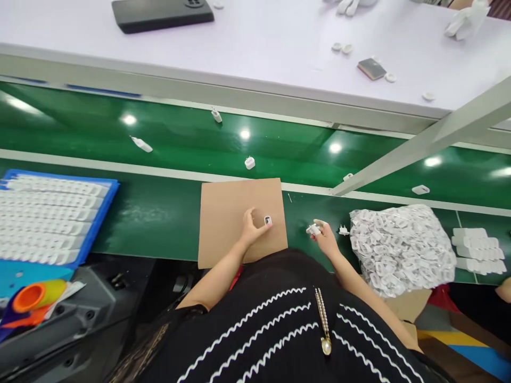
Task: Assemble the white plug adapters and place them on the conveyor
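Note:
My left hand (252, 230) is over a brown cardboard sheet (223, 223), its fingers curved and apart. A small white charger housing (268, 219) with a dark opening stands on the cardboard, right at the tip of my left thumb; I cannot tell whether they touch. To the right of the sheet, my right hand (325, 238) is closed on a white plug piece (313, 229), pinched between thumb and fingers. Beside that hand, a white plug insert with prongs (343, 230) lies on the green bench. Further right sits a clear bag of small white parts (401, 247).
On the left is a blue tray (107, 199) with rows of white housings. White chargers (249, 163) lie scattered on the green conveyor belt (179, 143). A white shelf (259, 48) holding a dark phone (163, 15) runs above. A slanted post (423, 135) crosses at right, near stacked white pieces (477, 250).

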A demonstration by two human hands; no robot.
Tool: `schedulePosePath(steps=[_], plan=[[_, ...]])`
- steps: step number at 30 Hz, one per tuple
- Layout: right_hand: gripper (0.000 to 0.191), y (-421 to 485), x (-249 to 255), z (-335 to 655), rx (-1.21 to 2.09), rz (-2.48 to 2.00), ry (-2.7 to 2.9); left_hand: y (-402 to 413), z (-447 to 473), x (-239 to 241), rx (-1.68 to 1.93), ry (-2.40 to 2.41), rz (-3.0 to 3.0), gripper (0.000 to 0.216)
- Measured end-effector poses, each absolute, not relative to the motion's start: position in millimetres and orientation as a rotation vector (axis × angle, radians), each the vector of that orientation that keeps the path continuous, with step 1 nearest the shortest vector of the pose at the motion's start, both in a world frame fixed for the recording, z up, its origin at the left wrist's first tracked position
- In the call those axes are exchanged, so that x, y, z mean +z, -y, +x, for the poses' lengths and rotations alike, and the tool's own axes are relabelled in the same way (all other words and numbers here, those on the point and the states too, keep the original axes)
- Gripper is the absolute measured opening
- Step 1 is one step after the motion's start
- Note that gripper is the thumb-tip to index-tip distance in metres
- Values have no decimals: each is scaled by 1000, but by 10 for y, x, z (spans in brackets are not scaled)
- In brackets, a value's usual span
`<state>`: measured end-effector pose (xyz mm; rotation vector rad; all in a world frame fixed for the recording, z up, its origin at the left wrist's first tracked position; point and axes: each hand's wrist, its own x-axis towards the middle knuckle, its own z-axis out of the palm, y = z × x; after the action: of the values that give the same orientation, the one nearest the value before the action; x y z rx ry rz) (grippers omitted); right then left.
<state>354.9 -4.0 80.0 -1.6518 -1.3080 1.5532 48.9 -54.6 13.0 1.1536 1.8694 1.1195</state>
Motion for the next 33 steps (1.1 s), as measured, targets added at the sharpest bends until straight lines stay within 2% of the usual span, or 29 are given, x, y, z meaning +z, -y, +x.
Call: schedulePosePath(steps=[1, 2, 3, 6, 8, 11, 16, 24, 29, 33], plan=[[65, 48, 872, 3461, 1603, -1604, 1277, 618, 602, 125, 1093, -1862, 1120, 94], [63, 65, 954, 3382, 1644, -1563, 1265, 639, 703, 126, 1069, -1853, 1088, 96], [61, 88, 1045, 3315, 1683, -1522, 1257, 617, 786, 136, 1052, -1845, 1063, 89], [60, 182, 1349, 3212, 1808, -1369, 1206, 430, 947, 240, 1058, -1790, 1043, 44], [62, 252, 1552, 3221, 1870, -1268, 1190, 330, 1013, 378, 1068, -1702, 1063, 29], [62, 354, 1798, 3288, 1909, -1169, 1184, 347, 1099, 663, 1028, -1501, 1098, 33], [54, 488, 1980, 3357, 1901, -1106, 1133, 638, 1187, 1255, 895, -1205, 1093, 58], [46, 495, 2159, 3376, 1748, -1026, 1275, 874, 1164, 1966, 867, -1051, 1090, 44], [29, 509, 2226, 3332, 1489, -980, 1464, 935, 1093, 2108, 839, -1024, 1180, 44], [36, 601, 2228, 3292, 1267, -1048, 1616, 968, 1031, 2146, 788, -1008, 1280, 40]])
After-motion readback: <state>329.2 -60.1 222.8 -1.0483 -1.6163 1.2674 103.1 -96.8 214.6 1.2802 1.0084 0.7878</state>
